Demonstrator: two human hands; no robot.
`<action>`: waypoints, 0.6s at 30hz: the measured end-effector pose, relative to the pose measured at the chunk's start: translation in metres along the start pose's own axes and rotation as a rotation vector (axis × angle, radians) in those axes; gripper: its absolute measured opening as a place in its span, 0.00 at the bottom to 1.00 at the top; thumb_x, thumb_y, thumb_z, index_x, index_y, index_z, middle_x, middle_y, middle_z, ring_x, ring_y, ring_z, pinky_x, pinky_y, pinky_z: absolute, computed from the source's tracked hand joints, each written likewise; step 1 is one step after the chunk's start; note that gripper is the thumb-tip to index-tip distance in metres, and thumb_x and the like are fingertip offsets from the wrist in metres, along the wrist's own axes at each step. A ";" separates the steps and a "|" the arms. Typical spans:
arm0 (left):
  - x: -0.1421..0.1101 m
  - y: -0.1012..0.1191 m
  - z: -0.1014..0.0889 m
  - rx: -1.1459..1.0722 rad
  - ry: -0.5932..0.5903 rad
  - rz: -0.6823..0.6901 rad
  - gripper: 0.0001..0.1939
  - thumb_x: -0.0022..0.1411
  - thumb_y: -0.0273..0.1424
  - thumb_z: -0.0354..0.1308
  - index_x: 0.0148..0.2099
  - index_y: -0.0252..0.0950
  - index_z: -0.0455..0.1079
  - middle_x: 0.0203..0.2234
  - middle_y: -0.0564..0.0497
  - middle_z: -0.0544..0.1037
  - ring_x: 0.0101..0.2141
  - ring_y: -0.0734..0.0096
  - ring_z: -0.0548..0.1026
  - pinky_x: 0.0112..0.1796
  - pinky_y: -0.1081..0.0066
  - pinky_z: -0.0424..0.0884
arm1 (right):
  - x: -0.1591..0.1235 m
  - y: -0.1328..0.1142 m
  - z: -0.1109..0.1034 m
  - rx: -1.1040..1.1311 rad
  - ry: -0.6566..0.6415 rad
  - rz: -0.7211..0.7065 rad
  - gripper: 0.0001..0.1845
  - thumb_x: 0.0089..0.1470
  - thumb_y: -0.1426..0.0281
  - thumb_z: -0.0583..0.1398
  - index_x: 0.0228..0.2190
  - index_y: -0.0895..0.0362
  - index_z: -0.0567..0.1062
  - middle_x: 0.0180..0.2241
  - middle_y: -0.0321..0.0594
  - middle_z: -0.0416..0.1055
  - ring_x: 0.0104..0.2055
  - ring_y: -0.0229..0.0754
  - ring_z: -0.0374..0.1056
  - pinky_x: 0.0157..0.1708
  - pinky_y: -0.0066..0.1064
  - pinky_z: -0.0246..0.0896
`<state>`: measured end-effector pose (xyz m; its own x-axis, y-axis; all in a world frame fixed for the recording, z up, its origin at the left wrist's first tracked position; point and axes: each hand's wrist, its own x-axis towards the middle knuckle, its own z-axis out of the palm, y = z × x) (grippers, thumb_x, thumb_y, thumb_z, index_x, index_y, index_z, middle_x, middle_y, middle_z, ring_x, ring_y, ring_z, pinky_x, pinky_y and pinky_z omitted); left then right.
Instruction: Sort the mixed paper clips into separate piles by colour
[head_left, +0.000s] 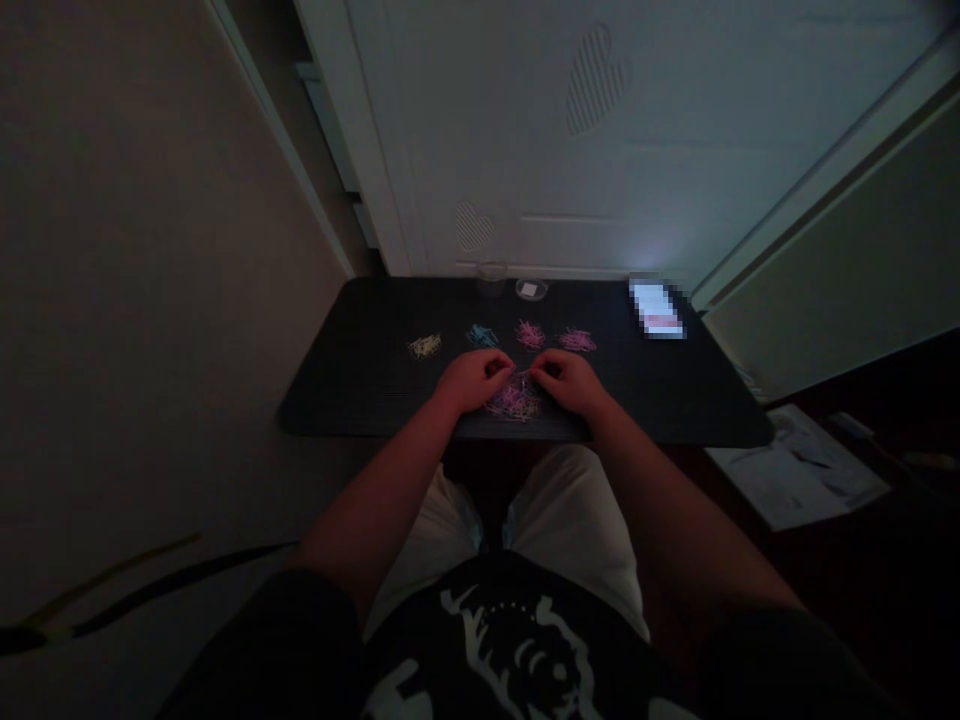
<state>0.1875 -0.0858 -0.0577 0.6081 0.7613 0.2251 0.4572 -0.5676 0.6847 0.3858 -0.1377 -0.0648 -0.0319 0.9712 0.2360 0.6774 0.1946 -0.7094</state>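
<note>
dim room, cool glow beside the phone (657, 308), dark lower corners, soft grainy detail, pixelated phone screen

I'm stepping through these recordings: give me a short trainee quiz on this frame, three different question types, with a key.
1. Which colour is the leftmost small pile? A) blue B) pink C) pale yellow
2. True or false: the lit screen lies right of the clear container.
3. Fill in: the left hand and right hand are at the large ____ pile, the one nearest the person.

Key: 1. C; 2. true; 3. mixed-colour
</note>
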 end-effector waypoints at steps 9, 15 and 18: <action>0.002 0.002 -0.004 -0.017 -0.020 0.053 0.16 0.64 0.36 0.46 0.40 0.38 0.74 0.36 0.52 0.80 0.40 0.68 0.75 0.43 0.69 0.68 | 0.000 -0.001 -0.002 0.124 -0.002 0.031 0.10 0.47 0.64 0.59 0.25 0.58 0.73 0.23 0.36 0.68 0.24 0.36 0.60 0.26 0.28 0.53; 0.001 -0.002 0.001 -0.104 0.026 0.024 0.13 0.60 0.31 0.52 0.47 0.37 0.71 0.39 0.51 0.79 0.38 0.71 0.75 0.41 0.70 0.70 | 0.001 -0.001 -0.002 0.194 -0.023 0.033 0.10 0.47 0.64 0.59 0.24 0.59 0.73 0.24 0.37 0.69 0.26 0.37 0.62 0.29 0.29 0.55; 0.001 -0.002 0.001 -0.051 0.056 0.043 0.14 0.56 0.30 0.57 0.46 0.36 0.72 0.39 0.50 0.78 0.35 0.71 0.75 0.39 0.70 0.70 | 0.005 -0.001 -0.004 0.237 -0.074 0.043 0.10 0.46 0.64 0.59 0.23 0.59 0.73 0.23 0.36 0.68 0.26 0.37 0.61 0.28 0.29 0.54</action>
<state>0.1878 -0.0846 -0.0597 0.5887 0.7534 0.2929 0.3967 -0.5849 0.7075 0.3877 -0.1338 -0.0601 -0.0661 0.9851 0.1590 0.4883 0.1709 -0.8558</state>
